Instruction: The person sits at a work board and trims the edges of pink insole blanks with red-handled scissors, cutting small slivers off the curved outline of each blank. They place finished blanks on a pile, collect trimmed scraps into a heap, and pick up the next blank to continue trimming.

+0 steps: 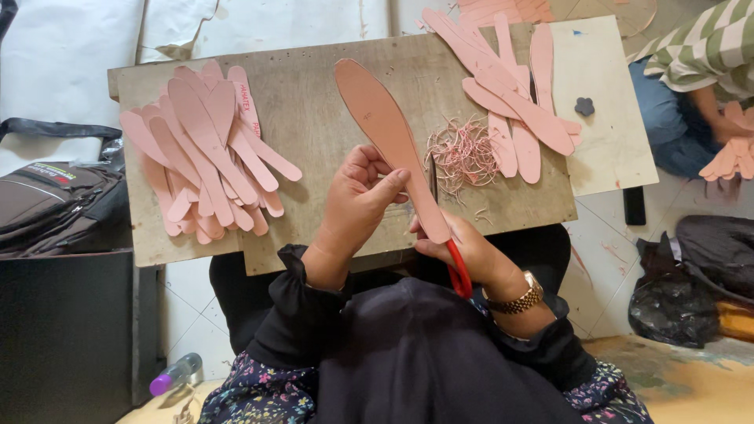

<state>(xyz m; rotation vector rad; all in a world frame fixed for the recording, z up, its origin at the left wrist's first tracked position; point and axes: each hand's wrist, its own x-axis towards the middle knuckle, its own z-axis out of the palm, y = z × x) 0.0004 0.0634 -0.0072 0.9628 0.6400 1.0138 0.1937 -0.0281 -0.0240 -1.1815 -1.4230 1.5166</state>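
Red-handled scissors [457, 265] gripped in right hand [463, 251], fingers closed through handles. Pink insole-shaped cutout [390, 137] pinched by left hand [357, 200], held over wooden board [314, 110]. Trimmings [463, 151] heaped beyond; cutout stacks [200, 149] at board sides.

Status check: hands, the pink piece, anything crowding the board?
Left hand grips pink sole-shaped cutout. Right hand works red-handled scissors along its edge. Trimmings and pink stacks sit apart on the board.
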